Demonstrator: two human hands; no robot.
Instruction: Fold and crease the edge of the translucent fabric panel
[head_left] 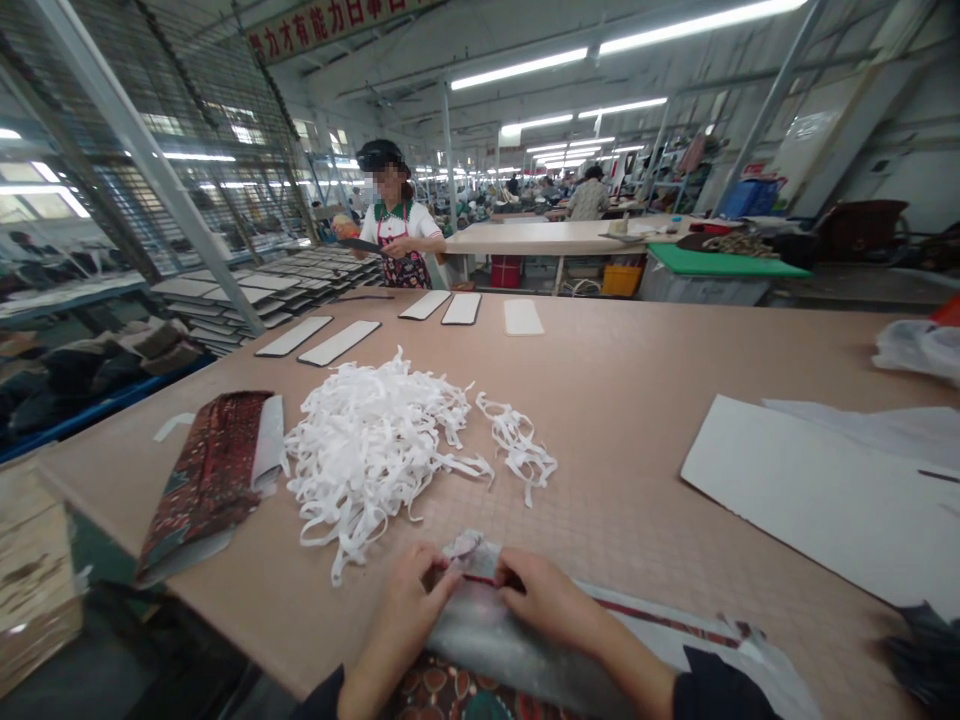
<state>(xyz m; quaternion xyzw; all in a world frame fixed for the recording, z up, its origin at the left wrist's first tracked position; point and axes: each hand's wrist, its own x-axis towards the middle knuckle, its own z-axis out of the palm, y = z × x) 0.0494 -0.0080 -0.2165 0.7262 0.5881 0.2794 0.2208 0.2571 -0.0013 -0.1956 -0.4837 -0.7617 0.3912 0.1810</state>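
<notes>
My left hand [409, 605] and my right hand [546, 598] are close together at the near edge of the table, each pinching the far edge of a fabric piece [491, 640]. Its greyish backing faces up, and a red-brown patterned face shows nearest me. A narrow dark red strip runs along the edge, between my hands and on past the right one. Some crumpled pale material [463, 545] sticks up beside my left fingertips. Just beyond my hands lies a tangled heap of white strips [375, 430], with a smaller clump [517, 447] to its right.
Patterned red-brown fabric [214, 460] lies folded at the left edge of the brown table [622, 390]. Several white panels [339, 343] rest along the far side. A large white board [810, 500] covers the right. A co-worker [394, 230] stands beyond, holding a dark flat piece.
</notes>
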